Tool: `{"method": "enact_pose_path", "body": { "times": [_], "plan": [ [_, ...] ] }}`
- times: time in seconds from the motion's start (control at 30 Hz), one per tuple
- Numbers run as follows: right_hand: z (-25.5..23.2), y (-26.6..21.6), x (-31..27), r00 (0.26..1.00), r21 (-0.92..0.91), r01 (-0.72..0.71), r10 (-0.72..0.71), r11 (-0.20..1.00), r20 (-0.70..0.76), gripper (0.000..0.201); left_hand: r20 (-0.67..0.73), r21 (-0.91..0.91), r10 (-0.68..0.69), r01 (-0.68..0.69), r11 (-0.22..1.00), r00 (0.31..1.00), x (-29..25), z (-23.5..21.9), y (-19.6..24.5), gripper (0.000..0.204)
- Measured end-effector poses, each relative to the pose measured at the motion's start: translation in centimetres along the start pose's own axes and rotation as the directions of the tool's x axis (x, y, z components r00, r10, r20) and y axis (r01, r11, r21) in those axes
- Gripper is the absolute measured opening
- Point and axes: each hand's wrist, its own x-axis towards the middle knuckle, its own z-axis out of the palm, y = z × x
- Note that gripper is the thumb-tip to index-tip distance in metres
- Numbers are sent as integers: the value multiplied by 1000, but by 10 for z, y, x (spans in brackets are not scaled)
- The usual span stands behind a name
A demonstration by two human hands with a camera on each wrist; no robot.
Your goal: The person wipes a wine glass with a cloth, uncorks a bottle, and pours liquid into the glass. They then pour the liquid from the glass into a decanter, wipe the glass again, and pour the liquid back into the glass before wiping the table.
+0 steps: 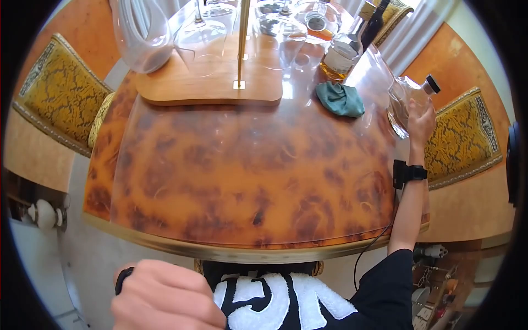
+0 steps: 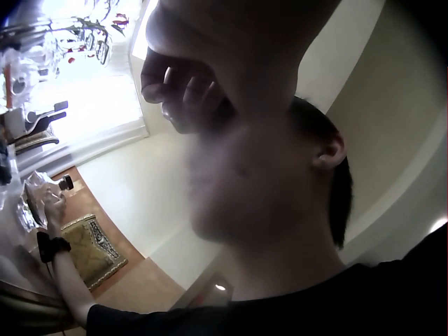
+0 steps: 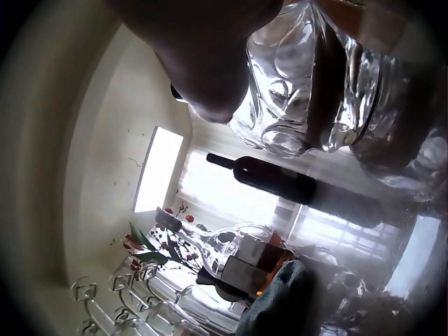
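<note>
At the table's right edge, my right hand [image 1: 421, 122] grips a clear glass decanter [image 1: 400, 107] with a black stopper [image 1: 432, 84]. In the right wrist view the decanter's [image 3: 280, 80] faceted glass fills the upper right, partly hidden behind the hand. My left hand [image 1: 168, 297] is raised close to the head camera, low in the head view, with a black band at its wrist. The left wrist view shows its curled fingers [image 2: 198, 91] in front of the face, with nothing seen in them. A crumpled green cloth [image 1: 340, 100] lies left of the decanter.
A wooden stand [image 1: 209, 93] with a brass post and upturned glasses occupies the far left of the glossy table [image 1: 247, 181]. An amber liquor bottle [image 1: 338, 58], a dark wine bottle [image 3: 276, 178] and another glass decanter [image 1: 315, 22] stand behind the cloth. Patterned chairs [image 1: 465, 137] flank the table.
</note>
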Motion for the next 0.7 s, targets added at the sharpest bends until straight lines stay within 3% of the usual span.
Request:
{"method": "enact_pose_path", "body": {
  "times": [0.03,0.1,0.33,0.37,0.4,0.43,0.47,0.5,0.57,0.6,0.67,0.7],
  "plan": [
    [1,2,0,1000,14,0,0,1000,-11,75,-9,1,-1,1,1000,1000,-1,1,1,52],
    [1,3,-2,1000,12,4,-4,1000,-2,76,-66,-172,91,-102,980,994,-2,3,4,44],
    [0,2,-2,1000,37,-18,18,999,21,78,-204,-259,74,-127,957,976,-26,-12,6,6],
    [1,5,-2,999,40,-18,17,999,27,78,-273,-215,72,-134,967,959,-31,-15,-1,13],
    [3,10,0,999,20,31,-31,999,-15,75,-558,-188,6,-134,973,830,-31,5,-11,34],
    [4,9,2,995,0,81,-80,997,-55,72,-530,-119,-32,-37,992,847,-36,-4,-20,38],
    [3,9,3,995,11,83,-83,996,-47,72,-617,-144,-238,190,971,750,-41,-7,-26,25],
    [-4,5,6,989,-46,96,-100,994,-105,66,-676,-230,-377,305,924,633,-48,-8,-37,23],
    [-20,-17,9,945,-69,147,-160,987,-285,48,-669,-278,-494,430,859,555,-62,-25,-59,14],
    [-29,-33,8,946,-56,151,-161,987,-281,48,-679,-273,-491,433,859,546,-66,-25,-62,14],
    [-48,-67,5,986,300,94,-48,949,-157,36,-698,-176,-513,575,799,500,-67,-19,-67,11],
    [-53,-87,3,985,461,168,-133,871,-107,26,-682,-112,-491,586,802,542,-61,-12,-60,18]
  ]
}}
